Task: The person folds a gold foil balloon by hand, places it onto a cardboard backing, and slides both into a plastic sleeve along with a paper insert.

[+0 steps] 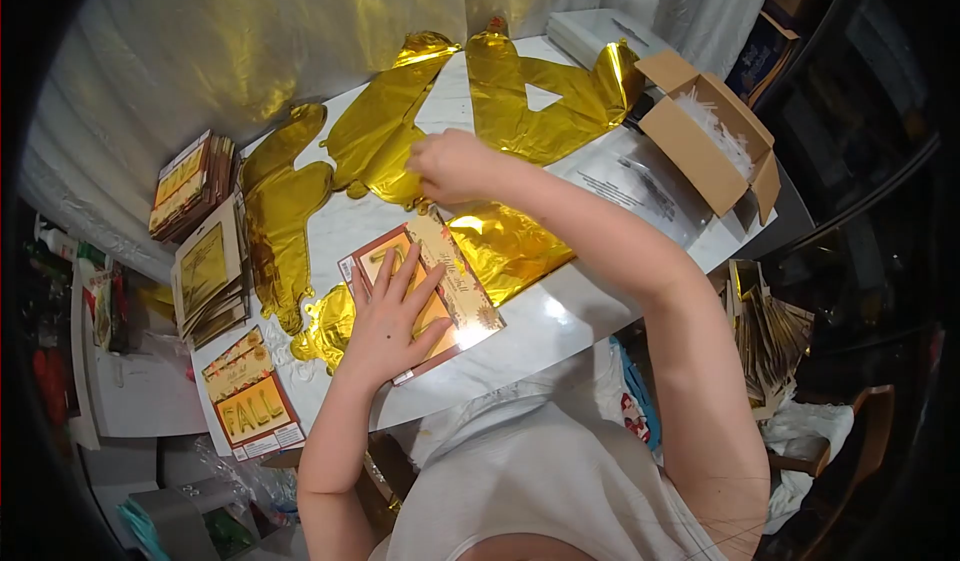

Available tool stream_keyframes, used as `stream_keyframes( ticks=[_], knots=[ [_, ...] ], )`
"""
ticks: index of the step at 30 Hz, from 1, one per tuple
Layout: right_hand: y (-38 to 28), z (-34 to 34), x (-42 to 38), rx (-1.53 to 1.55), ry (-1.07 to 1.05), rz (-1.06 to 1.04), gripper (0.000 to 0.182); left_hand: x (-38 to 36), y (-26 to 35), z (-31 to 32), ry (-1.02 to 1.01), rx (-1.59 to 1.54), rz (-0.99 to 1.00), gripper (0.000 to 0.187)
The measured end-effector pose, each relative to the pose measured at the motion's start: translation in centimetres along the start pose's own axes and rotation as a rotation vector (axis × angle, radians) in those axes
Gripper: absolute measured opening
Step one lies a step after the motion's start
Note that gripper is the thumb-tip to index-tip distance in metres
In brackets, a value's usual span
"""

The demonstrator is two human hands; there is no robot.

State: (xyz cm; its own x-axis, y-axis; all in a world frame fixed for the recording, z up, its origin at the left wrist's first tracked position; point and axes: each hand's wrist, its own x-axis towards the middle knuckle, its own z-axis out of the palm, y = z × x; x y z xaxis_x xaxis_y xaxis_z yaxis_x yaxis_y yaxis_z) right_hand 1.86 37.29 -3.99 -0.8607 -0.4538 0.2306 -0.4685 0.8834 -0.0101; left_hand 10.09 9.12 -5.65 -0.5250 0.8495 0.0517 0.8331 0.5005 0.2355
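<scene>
My left hand [393, 323] lies flat, fingers spread, on a printed package card [462, 291] in clear wrap at the near edge of the white table [560, 316]. My right hand [450, 164] reaches over the table's middle and pinches the edge of a deflated gold foil balloon [385, 126]. More gold foil balloon letters lie around it: one at the far side [540, 91], one at the left [275, 211], and a crumpled piece [510, 246] just right of the card.
Stacks of packaged cards [190, 183] [208, 279] sit at the table's left edge, and a "FALL" package [250, 406] lies near the front left corner. An open cardboard box [705, 126] stands at the right. Clear sleeves [635, 186] lie beside it. A foil sheet covers the wall behind.
</scene>
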Motion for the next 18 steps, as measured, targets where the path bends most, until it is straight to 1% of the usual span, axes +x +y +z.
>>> stream_keyframes(
  ticks=[2, 3, 4, 5, 7, 8, 10, 11, 13, 15, 17, 18],
  knots=[
    [0.0, -1.7, -1.7, 0.069, 0.061, 0.223, 0.026, 0.0, -0.1, 0.0, 0.007, -0.032, 0.001, 0.072],
    [0.4, -2.3, -2.9, 0.087, 0.004, 0.254, 0.026, 0.0, -0.1, -0.1, 0.007, -0.039, -0.005, 0.072],
    [1.0, -2.8, -4.2, 0.102, -0.053, 0.28, 0.026, 0.0, -0.1, -0.1, 0.004, -0.049, -0.005, 0.072],
    [1.9, -3.0, -5.5, 0.101, -0.06, 0.269, 0.026, 0.0, -0.1, -0.2, 0.003, -0.057, -0.007, 0.072],
    [3.6, -3.0, -7.5, 0.414, -0.248, 0.304, 0.037, 0.0, -0.1, -0.3, 0.004, -0.058, -0.018, 0.071],
    [3.9, -2.5, -7.8, 0.414, -0.249, 0.304, 0.037, 0.0, 0.0, -0.3, 0.0, -0.053, -0.015, 0.071],
    [4.2, -2.3, -8.5, 0.453, -0.246, 0.291, 0.052, 0.1, 0.0, -0.3, 0.003, -0.056, -0.013, 0.071],
    [4.3, -2.1, -8.6, 0.452, -0.243, 0.298, 0.052, 0.1, 0.0, -0.3, 0.007, -0.059, -0.013, 0.071],
    [3.7, -2.0, -7.6, 0.432, -0.326, 0.34, 0.056, 0.1, 0.1, -0.4, 0.008, -0.058, -0.01, 0.071],
    [2.7, -1.9, -6.6, 0.409, -0.342, 0.351, 0.053, 0.1, 0.1, -0.5, 0.01, -0.054, -0.012, 0.07],
    [1.7, -1.9, -5.6, 0.328, -0.433, 0.332, 0.046, 0.1, 0.1, -0.5, 0.007, -0.069, -0.018, 0.07],
    [1.4, -1.5, -5.2, 0.329, -0.44, 0.362, 0.04, 0.0, 0.1, -0.5, 0.007, -0.066, -0.018, 0.07]
  ],
)
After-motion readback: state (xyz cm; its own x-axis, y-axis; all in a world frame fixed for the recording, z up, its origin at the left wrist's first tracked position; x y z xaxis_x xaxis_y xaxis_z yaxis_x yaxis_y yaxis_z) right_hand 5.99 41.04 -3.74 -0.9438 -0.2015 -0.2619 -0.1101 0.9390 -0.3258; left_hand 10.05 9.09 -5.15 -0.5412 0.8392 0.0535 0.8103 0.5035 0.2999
